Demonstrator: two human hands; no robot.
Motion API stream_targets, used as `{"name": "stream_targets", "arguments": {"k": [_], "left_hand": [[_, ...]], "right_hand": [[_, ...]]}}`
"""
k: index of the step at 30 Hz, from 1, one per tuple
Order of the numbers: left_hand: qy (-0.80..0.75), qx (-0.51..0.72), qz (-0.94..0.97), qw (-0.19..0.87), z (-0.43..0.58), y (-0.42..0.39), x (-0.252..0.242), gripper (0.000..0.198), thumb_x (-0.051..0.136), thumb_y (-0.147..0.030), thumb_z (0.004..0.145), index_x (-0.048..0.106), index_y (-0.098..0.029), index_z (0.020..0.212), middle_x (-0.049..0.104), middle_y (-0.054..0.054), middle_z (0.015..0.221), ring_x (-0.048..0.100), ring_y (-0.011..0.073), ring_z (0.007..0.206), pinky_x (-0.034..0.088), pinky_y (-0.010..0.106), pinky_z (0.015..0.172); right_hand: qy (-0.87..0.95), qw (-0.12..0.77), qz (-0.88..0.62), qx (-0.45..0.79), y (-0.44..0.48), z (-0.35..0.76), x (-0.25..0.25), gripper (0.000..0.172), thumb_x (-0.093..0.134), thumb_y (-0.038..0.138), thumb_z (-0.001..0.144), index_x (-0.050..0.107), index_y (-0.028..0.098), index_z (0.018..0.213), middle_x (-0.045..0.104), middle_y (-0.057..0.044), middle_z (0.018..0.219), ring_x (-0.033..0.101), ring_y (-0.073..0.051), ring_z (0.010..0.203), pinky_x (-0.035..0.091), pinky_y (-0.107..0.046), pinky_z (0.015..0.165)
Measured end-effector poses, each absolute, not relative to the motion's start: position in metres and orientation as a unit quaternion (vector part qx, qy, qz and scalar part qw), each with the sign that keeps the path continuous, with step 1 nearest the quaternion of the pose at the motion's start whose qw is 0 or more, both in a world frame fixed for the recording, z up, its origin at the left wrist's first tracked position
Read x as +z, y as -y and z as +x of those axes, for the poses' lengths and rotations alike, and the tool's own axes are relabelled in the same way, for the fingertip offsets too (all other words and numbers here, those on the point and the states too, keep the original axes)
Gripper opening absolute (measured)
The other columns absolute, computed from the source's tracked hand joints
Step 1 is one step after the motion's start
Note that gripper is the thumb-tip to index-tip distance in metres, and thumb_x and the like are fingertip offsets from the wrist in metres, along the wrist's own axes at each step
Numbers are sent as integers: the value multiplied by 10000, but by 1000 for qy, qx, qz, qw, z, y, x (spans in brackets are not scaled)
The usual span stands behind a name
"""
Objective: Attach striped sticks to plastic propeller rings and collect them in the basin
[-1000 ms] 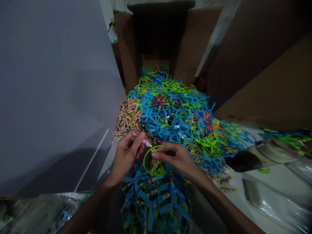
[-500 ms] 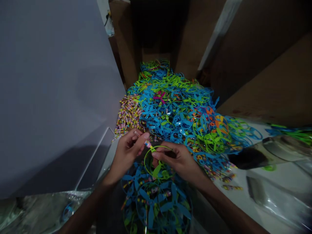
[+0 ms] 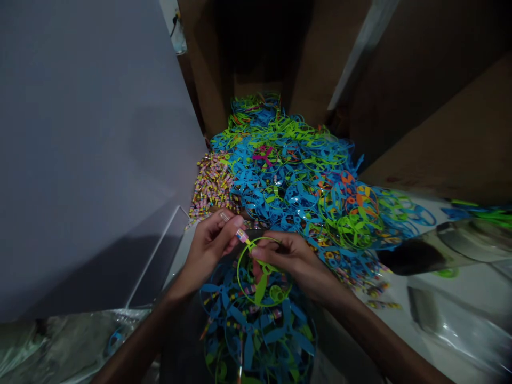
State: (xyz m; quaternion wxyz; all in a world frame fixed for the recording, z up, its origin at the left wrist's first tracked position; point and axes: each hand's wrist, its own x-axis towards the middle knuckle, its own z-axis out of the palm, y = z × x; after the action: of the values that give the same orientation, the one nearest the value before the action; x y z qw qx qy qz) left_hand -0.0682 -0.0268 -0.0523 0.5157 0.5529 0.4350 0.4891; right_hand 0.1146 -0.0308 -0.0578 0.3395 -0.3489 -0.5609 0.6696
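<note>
My left hand (image 3: 214, 237) is closed in a pinch on a small striped tube (image 3: 242, 235), pink and blue with a yellow tip and a clear end. My right hand (image 3: 290, 260) pinches a green ringed propeller (image 3: 261, 288) near its rim. The tube's yellow tip meets the ring beside my right fingertips; whether they are joined I cannot tell. Below both hands, blue propellers (image 3: 248, 341) and striped tubes lie heaped in what looks like a dark container, its edges hard to make out.
A large heap of blue and green propellers (image 3: 296, 197) spreads ahead, with a pile of striped tubes (image 3: 212, 184) at its left. Cardboard (image 3: 440, 144) stands behind and right. A grey panel (image 3: 100, 133) fills the left. Clear plastic (image 3: 452, 325) lies at right.
The green propeller has swung lower and shows more of its face. Both hands keep their pinches and have hardly moved; the view has shifted slightly.
</note>
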Motion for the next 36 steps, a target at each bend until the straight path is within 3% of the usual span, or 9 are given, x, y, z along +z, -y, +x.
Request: {"name": "stream_targets", "arguments": {"k": [6, 9, 17, 22, 25, 29, 31, 33, 36], "left_hand": [[-494, 468, 573, 457, -62, 26, -47, 393, 588, -436, 908, 479, -179, 632, 408, -63, 540, 336, 78, 495, 277, 215, 487], [-515, 475, 586, 407, -58, 29, -49, 356, 580, -428, 915, 491, -184, 671, 402, -65, 567, 363, 87, 518, 289, 218, 506], [-514, 491, 598, 370, -51, 28, -55, 350, 522, -400, 962, 431, -199, 690, 347, -63, 618, 348, 101, 561, 289, 235, 534], [-489, 509, 608, 363, -46, 29, -61, 327, 492, -380, 982, 465, -194, 714, 414, -53, 650, 398, 108, 601, 325, 236, 576], [-480, 496, 603, 401, -52, 22, -66, 343, 507, -413, 968, 475, -192, 708, 423, -54, 642, 407, 106, 589, 330, 229, 566], [-442, 384, 649, 486, -78, 8, -64, 451, 476, -548, 946, 567, -178, 705, 486, -41, 566, 415, 100, 471, 316, 220, 467], [-489, 344, 675, 432, -93, 0, -64, 547, 329, -579, 986, 641, -168, 805, 583, 1, 602, 489, 118, 462, 350, 224, 441], [-573, 335, 680, 311, -105, -11, -69, 585, 236, -549, 1014, 665, -165, 916, 669, 47, 712, 605, 155, 568, 445, 245, 511], [-663, 319, 657, 162, -114, -37, -89, 400, 455, -479, 973, 633, -133, 1066, 707, 138, 1005, 660, 251, 951, 505, 347, 818]], "right_hand": [[689, 377, -429, 446, 36, 109, -65, 226, 625, 335, 916, 675, 222, 728, 706, 22, 705, 636, -139, 650, 447, -239, 628], [716, 369, -446, 390, 38, 108, -68, 225, 596, 323, 935, 650, 231, 737, 690, 32, 696, 628, -140, 632, 435, -246, 624], [688, 410, -467, 376, 39, 105, -73, 204, 579, 344, 932, 670, 250, 775, 708, 22, 704, 640, -157, 631, 452, -251, 604], [678, 423, -468, 377, 40, 103, -78, 206, 585, 371, 927, 684, 255, 788, 719, 20, 713, 663, -168, 656, 464, -257, 618], [692, 391, -460, 396, 35, 104, -78, 217, 593, 371, 918, 684, 242, 769, 721, 12, 713, 662, -175, 652, 461, -259, 609], [719, 337, -409, 449, 25, 112, -69, 286, 593, 409, 922, 667, 222, 719, 713, 1, 684, 671, -188, 668, 480, -270, 643], [743, 280, -381, 473, 22, 121, -64, 259, 613, 419, 914, 699, 227, 762, 737, -2, 736, 692, -195, 722, 497, -276, 682], [779, 202, -361, 471, 23, 131, -61, 160, 693, 407, 858, 747, 258, 879, 769, -10, 880, 711, -218, 841, 517, -296, 750], [812, 155, -363, 429, 26, 139, -59, 362, 804, 400, 743, 742, 304, 1087, 734, -41, 1170, 667, -274, 1091, 508, -364, 928]]}}
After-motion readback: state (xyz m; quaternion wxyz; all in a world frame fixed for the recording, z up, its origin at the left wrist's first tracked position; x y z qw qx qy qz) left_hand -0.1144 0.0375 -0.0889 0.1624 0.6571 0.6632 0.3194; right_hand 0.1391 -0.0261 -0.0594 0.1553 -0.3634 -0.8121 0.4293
